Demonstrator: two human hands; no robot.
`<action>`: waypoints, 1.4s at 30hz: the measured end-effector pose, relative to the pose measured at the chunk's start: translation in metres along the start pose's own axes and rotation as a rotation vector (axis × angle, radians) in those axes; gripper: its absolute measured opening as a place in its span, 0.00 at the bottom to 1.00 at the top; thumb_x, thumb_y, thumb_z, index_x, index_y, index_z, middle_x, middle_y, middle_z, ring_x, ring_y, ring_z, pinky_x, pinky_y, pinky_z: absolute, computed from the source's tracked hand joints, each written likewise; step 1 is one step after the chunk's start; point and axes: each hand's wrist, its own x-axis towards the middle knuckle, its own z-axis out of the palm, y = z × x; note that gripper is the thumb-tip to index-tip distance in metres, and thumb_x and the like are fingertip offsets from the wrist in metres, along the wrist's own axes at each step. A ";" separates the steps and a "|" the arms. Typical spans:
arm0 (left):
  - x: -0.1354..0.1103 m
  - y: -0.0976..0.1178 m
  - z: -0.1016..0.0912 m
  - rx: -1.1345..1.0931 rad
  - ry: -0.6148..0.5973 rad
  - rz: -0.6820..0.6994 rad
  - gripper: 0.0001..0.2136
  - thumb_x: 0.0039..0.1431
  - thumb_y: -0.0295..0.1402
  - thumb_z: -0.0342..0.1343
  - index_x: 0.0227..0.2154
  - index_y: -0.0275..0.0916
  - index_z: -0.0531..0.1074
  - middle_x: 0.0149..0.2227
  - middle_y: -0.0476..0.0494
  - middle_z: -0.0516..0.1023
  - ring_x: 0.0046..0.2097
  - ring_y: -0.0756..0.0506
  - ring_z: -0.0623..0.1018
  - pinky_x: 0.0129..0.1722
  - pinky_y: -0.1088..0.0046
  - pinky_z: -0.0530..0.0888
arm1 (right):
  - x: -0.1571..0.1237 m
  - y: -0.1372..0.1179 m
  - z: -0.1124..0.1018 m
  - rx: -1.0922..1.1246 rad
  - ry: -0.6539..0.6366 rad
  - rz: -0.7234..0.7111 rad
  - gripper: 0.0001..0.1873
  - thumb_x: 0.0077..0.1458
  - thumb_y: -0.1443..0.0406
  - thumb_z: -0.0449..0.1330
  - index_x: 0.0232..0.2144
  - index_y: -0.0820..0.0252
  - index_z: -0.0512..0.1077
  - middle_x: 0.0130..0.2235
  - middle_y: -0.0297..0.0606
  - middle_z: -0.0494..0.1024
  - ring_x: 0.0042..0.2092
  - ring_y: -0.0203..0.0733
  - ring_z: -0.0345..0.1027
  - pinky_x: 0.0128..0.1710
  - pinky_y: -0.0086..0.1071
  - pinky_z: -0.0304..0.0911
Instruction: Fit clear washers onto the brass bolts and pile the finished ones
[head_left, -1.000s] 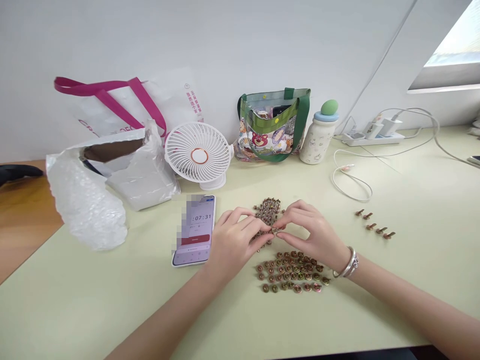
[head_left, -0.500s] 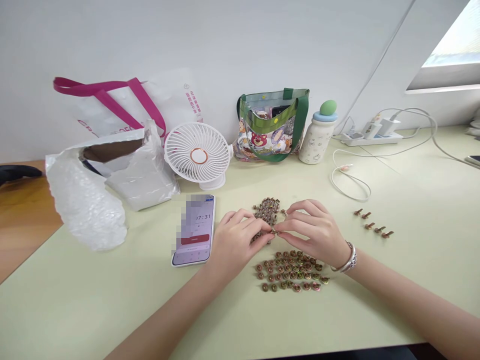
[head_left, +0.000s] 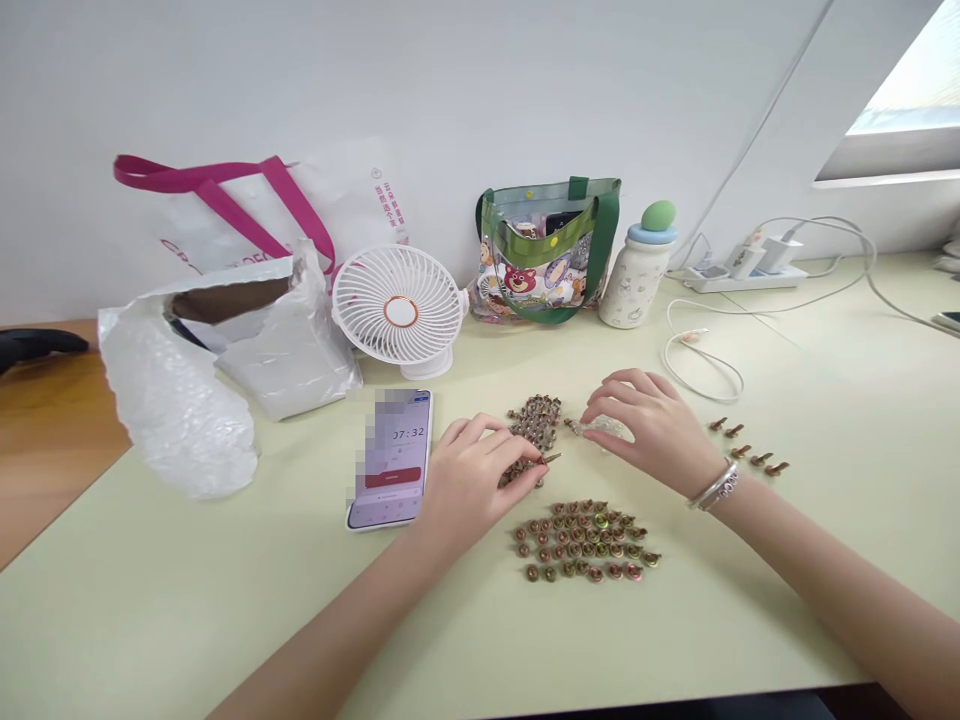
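My left hand pinches a brass-coloured screw between thumb and fingers; its pointed end sticks out to the right. My right hand hovers to the right with thumb and index finger apart, their tips beside a small metal piece. Behind the gap in those fingers shows a crinkled clear plastic thing. A heap of small metal pieces lies beyond my left fingers, partly hidden by them. Nearer me, several screws with washers stand head-down in rough rows.
Several loose screws lie at the right. A phone showing a timer is left of my left hand. Behind stand a white fan, a green-trimmed bag, a bottle, a power strip and an open white bubble mailer.
My right hand has let go of the screw and moved right, its fingers spreading near the small piece. My left hand stays in place, still holding the screw.
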 end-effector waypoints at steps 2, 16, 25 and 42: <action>0.000 -0.001 0.000 0.008 -0.005 0.006 0.05 0.56 0.36 0.54 0.29 0.43 0.71 0.29 0.55 0.77 0.38 0.47 0.71 0.39 0.68 0.64 | 0.000 0.007 0.002 -0.046 -0.029 0.046 0.07 0.55 0.60 0.56 0.31 0.55 0.72 0.37 0.39 0.75 0.46 0.49 0.61 0.45 0.43 0.54; 0.000 -0.001 0.001 0.008 0.032 0.053 0.05 0.56 0.37 0.54 0.30 0.42 0.72 0.28 0.54 0.77 0.38 0.48 0.72 0.38 0.69 0.65 | -0.001 -0.035 -0.003 0.392 0.024 -0.093 0.04 0.56 0.63 0.55 0.33 0.55 0.69 0.34 0.34 0.75 0.45 0.42 0.63 0.45 0.38 0.58; -0.001 -0.001 0.003 -0.010 -0.007 0.084 0.05 0.55 0.37 0.55 0.30 0.42 0.71 0.28 0.55 0.77 0.38 0.48 0.72 0.39 0.69 0.65 | -0.001 -0.037 -0.005 0.416 0.061 -0.116 0.03 0.56 0.65 0.54 0.32 0.56 0.69 0.33 0.36 0.75 0.43 0.43 0.63 0.42 0.38 0.59; 0.000 -0.002 0.002 0.019 -0.060 0.093 0.05 0.56 0.31 0.51 0.26 0.42 0.71 0.26 0.54 0.75 0.40 0.48 0.71 0.38 0.70 0.65 | -0.009 -0.009 -0.035 0.251 -0.620 0.015 0.05 0.48 0.68 0.55 0.25 0.54 0.69 0.24 0.28 0.73 0.25 0.35 0.65 0.24 0.26 0.52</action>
